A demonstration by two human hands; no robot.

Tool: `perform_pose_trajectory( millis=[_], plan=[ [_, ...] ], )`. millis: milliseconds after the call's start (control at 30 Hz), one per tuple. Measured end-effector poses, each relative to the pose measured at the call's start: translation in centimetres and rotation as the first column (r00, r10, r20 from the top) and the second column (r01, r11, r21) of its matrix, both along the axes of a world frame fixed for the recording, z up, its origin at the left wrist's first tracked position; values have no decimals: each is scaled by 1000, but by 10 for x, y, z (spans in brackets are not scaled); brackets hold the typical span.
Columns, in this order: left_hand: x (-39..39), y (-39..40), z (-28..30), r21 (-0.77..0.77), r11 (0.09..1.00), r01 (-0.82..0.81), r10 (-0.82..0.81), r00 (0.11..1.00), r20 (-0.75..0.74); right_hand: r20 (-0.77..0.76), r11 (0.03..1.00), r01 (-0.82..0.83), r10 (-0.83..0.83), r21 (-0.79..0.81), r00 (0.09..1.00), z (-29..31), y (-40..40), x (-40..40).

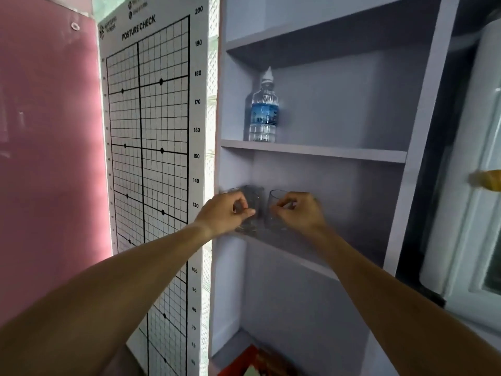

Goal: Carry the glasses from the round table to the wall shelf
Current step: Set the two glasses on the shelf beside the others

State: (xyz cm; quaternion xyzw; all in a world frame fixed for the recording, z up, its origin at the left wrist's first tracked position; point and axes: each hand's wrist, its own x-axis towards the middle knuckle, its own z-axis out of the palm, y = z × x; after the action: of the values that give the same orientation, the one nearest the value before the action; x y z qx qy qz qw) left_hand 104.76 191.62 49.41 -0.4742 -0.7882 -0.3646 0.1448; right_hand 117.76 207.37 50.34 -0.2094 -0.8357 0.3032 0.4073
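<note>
At the wall shelf [311, 151], pale lilac and standing in tiers, both arms are reaching in to the middle board [298, 257].

Posture-check chart [151, 158]: hanging just left of the unit, against a pink wall [46, 131].

Water bottle [263, 109]: standing upright on the board above, towards its left end.

Left hand [226, 211]: curling its fingers round the left glass [250, 210], thumb and fingertips pinching near the rim. Motion blur is smearing this glass; a second outline behind it may be another glass, but I cannot tell.

Right hand [299, 213]: gripping the right glass [276, 210], which is lying to the left of the palm, fingers hooking over its rim.

Both glasses are standing upright, long axis vertical, side by side and just apart, bases apparently at the board's front-left edge. Each hand is nearer its own glass. Judged step: setting down, then letting go; the bases are sitting close to the front lip, so a nudge backward seems wise.
</note>
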Motion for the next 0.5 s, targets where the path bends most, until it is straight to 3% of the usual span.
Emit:
perform_pose_trajectory(
  millis=[500],
  plan=[
    [-21,31,-8,25,999,-46,48,995,-93,-52,997,-41,38,-64,998,-17,40,-53]
  ],
)
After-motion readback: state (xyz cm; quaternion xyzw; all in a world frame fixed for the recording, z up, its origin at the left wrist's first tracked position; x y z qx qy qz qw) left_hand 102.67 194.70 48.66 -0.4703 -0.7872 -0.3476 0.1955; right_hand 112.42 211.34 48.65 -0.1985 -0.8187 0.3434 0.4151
